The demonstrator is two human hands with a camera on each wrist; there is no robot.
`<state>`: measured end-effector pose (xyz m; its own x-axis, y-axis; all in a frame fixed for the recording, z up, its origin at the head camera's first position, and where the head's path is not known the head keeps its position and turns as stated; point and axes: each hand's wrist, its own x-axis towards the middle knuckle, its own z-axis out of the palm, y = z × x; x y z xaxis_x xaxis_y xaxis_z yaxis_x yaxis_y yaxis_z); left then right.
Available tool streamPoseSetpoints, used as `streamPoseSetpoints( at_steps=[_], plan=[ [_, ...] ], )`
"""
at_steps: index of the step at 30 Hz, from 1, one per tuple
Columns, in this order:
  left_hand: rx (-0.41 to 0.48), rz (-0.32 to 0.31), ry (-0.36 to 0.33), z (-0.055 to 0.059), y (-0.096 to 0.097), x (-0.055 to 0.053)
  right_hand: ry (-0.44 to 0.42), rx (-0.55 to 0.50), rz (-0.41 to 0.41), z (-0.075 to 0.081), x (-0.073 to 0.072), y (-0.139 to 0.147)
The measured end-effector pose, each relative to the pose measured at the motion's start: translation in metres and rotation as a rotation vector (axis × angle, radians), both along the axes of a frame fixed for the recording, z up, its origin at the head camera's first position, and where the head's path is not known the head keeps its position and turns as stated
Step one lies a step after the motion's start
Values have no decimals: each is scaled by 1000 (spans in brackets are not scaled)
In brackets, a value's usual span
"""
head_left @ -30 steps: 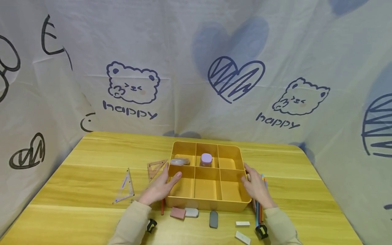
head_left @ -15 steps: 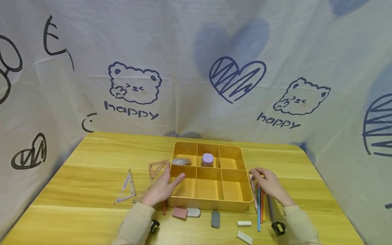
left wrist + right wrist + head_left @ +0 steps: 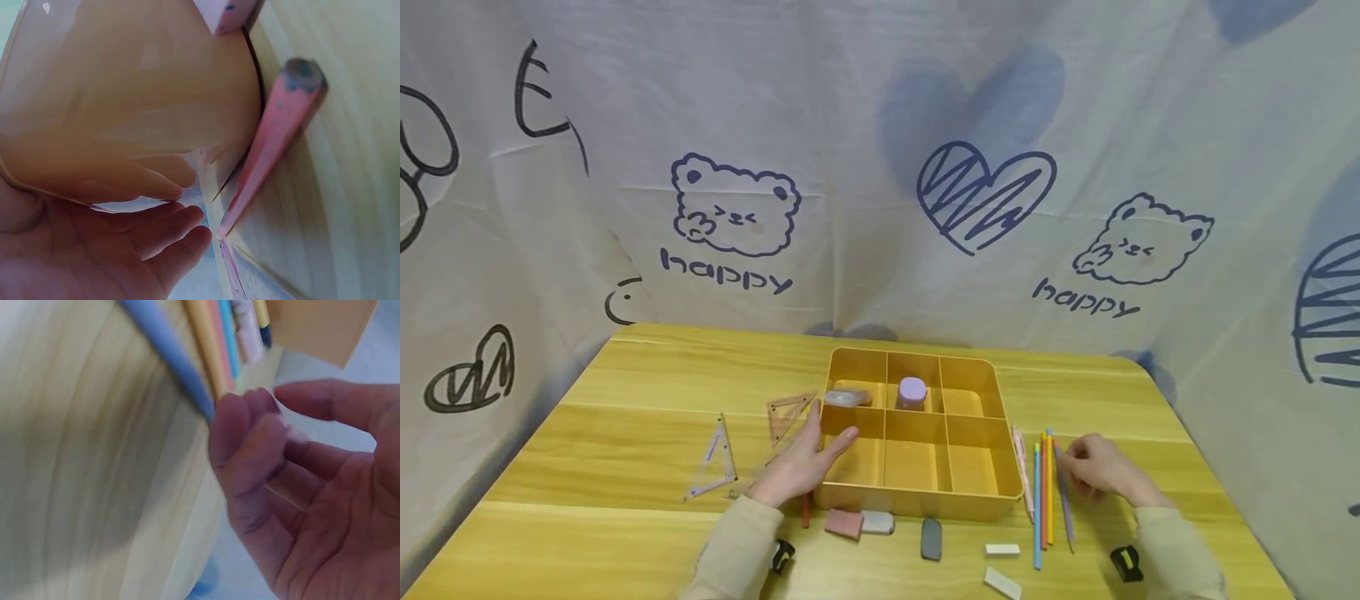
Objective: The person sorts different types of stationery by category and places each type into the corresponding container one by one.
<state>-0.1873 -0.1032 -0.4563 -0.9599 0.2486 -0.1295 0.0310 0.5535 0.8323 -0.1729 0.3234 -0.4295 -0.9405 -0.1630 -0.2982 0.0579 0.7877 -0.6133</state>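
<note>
A yellow box with six compartments (image 3: 917,502) stands in the head view's middle. My left hand (image 3: 801,462) rests at its left side, thumb over the rim. In the left wrist view, straight fingers lie along the glossy box wall (image 3: 125,94), near a red pencil (image 3: 275,137). My right hand (image 3: 1105,467) is beside a purple pencil (image 3: 1064,504), fingers loosely bent. In the right wrist view, the purple pencil's end (image 3: 169,350) passes behind the fingertips; whether they touch is unclear. A blue pencil (image 3: 1037,508), a yellow pencil (image 3: 1049,500) and a pink pen (image 3: 1024,475) lie alongside.
The box holds a purple-lidded container (image 3: 912,392) and a clear object (image 3: 847,397). A pink eraser (image 3: 844,523), a grey eraser (image 3: 931,540) and white blocks (image 3: 1002,550) lie in front. Two triangle rulers lie left. A printed cloth (image 3: 865,275) hangs behind.
My right hand has left the box's right side and moved right, past the pencils, to the purple one. My left hand stays at the box.
</note>
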Motion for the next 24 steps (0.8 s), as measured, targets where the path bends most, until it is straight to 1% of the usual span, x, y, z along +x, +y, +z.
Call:
streamPoseSetpoints(
  at_steps=[4, 5, 10, 15, 21, 24],
  plan=[
    [-3, 0, 1, 1, 0, 1, -93, 98, -62, -4, 0, 4],
    [-3, 1, -1, 1, 0, 1, -113, 112, -63, -5, 0, 4],
    [0, 1, -7, 2, 0, 2, -175, 133, -94, -10, -3, 4],
    [2, 3, -5, 2, 0, 2, -162, 147, -126, -14, -6, 5],
    [10, 5, -2, 1, 1, 1, -67, 158, -153, -19, -10, 4],
    [14, 3, -2, 1, 1, 1, -45, 168, -160, -20, -12, 4]
  ],
)
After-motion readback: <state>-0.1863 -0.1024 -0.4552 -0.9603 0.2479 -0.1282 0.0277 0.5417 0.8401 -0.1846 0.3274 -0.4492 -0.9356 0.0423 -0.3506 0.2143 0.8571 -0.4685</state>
